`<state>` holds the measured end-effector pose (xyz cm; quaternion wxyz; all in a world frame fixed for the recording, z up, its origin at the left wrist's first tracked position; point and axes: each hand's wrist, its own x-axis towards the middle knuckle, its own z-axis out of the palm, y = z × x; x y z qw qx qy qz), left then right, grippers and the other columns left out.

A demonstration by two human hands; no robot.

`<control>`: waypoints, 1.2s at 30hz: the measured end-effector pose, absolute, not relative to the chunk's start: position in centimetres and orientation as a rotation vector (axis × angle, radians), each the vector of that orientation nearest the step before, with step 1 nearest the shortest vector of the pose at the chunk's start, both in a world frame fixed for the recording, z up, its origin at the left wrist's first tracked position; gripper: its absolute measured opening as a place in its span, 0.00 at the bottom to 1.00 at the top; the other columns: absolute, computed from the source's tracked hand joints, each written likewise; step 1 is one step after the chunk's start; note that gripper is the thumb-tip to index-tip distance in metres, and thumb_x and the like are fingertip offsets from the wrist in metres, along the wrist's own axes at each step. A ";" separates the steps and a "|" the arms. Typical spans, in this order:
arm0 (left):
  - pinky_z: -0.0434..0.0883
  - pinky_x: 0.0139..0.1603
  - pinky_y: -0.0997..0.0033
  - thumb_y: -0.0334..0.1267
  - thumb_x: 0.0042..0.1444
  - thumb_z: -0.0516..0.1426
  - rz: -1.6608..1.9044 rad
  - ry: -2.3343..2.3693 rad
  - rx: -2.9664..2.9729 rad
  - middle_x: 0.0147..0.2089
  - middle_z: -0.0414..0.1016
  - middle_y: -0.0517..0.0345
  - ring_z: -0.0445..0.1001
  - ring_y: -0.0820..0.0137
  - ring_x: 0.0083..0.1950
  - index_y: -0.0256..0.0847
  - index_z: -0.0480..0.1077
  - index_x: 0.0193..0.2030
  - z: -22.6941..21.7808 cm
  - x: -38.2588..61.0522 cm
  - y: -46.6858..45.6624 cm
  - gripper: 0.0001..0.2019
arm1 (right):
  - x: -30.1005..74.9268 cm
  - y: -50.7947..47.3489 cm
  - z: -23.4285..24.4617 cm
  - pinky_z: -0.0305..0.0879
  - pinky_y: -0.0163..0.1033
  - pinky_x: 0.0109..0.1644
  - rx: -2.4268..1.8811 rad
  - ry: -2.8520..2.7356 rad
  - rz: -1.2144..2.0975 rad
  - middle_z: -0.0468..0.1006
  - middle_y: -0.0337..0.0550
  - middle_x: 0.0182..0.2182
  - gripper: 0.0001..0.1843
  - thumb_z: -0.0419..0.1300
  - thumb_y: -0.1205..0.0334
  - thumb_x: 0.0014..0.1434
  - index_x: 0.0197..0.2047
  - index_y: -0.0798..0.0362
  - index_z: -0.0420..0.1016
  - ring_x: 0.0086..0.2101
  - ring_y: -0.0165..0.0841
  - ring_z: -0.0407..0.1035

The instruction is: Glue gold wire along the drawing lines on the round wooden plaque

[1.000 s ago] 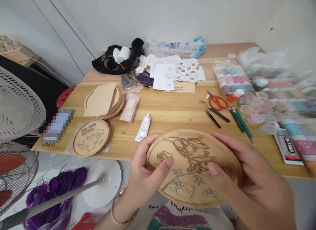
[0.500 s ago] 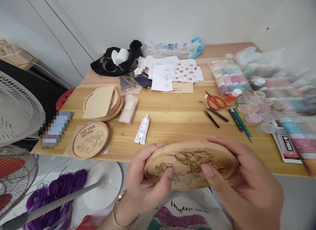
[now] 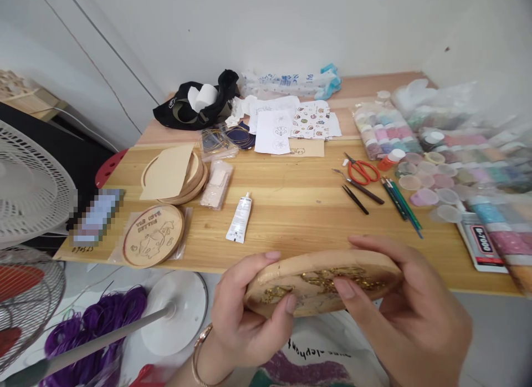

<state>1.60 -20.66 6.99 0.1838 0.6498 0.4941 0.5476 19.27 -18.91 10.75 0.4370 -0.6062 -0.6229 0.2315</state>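
Between my hands is a round wooden plate (image 3: 320, 260), tilted so its face shows at a shallow angle. Gold wire outlines stand on that face, and part of the drawing is hidden by the tilt and my thumbs. My left hand (image 3: 253, 309) grips the left rim, thumb on the face near the smaller gold shape. On the right rim, my right hand (image 3: 411, 309) is closed, its thumb pressing against the larger gold wire shape. A white glue tube (image 3: 239, 218) lies on the table just beyond the plate.
Red-handled scissors (image 3: 362, 171), tweezers (image 3: 355, 199) and pencils (image 3: 401, 204) lie right of centre. Bead bottles (image 3: 388, 132) and a B-7000 tube (image 3: 482, 243) fill the right side. Left are a drawn wooden plate (image 3: 153, 235), stacked plates (image 3: 199, 182) and a fan (image 3: 33, 182).
The wooden plate has tipped to a flatter angle, so less of its face shows and more of its edge. Both hands keep their hold.
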 end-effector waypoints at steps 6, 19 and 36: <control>0.73 0.29 0.74 0.37 0.56 0.60 1.561 1.324 1.800 0.39 0.76 0.58 0.74 0.72 0.31 0.46 0.66 0.54 7.7 1.6 -20.3 0.18 | 19.3 -19.0 10.9 0.68 0.42 0.29 -1.509 -1.626 0.514 0.75 0.39 0.33 0.12 0.61 0.50 0.57 0.43 0.40 0.67 0.28 0.36 0.69; 0.71 0.33 0.77 0.51 0.49 0.65 1.334 1.308 0.581 0.32 0.77 0.59 0.74 0.73 0.33 0.39 0.75 0.35 7.2 1.6 -17.7 0.16 | 21.4 -16.3 11.4 0.74 0.35 0.44 -1.265 -1.511 1.477 0.74 0.41 0.53 0.21 0.52 0.49 0.65 0.60 0.38 0.60 0.47 0.34 0.73; 0.70 0.53 0.62 0.50 0.44 0.66 1.373 1.453 0.296 0.49 0.78 0.51 0.73 0.57 0.55 0.37 0.75 0.45 7.6 1.5 -17.4 0.24 | 20.4 -16.3 11.0 0.76 0.34 0.35 -1.342 -1.264 1.564 0.82 0.42 0.41 0.16 0.60 0.56 0.59 0.50 0.45 0.73 0.37 0.35 0.77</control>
